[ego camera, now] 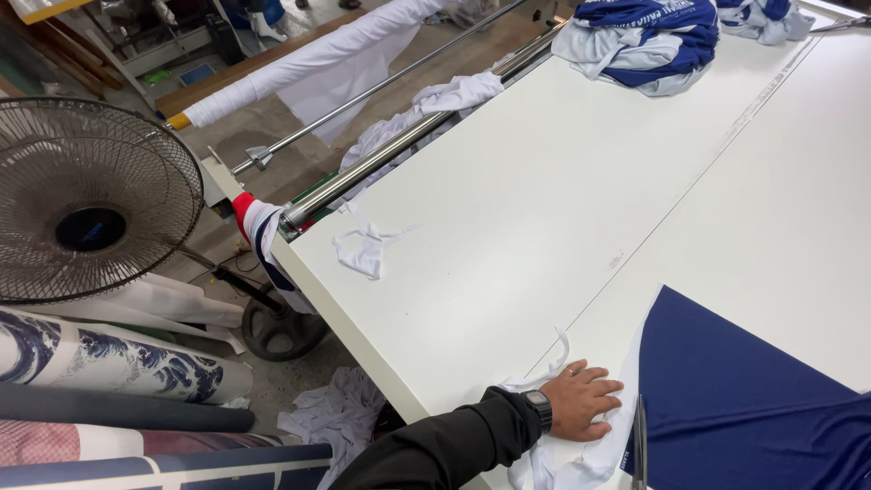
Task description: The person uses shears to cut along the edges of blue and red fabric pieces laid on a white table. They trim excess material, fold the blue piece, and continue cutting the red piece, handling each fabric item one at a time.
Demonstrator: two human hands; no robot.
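My left hand (pixel 581 401) lies flat, fingers spread, on a white fabric strip (pixel 626 381) at the near edge of the white cutting table (pixel 544 200). A black sleeve and a dark wristwatch (pixel 541 408) show on that arm. Just right of the hand lies navy blue fabric (pixel 744 399) with the white piece along its left edge. A thin dark blade-like tool (pixel 641 445) stands beside the hand at the fabric's edge. My right hand is out of view.
A white fabric scrap (pixel 367 247) lies near the table's left edge. Blue and white garments (pixel 644 41) are piled at the far end. A metal roller bar (pixel 408 141) runs along the left side. A standing fan (pixel 86 200) and fabric rolls (pixel 118 363) are on the floor at left.
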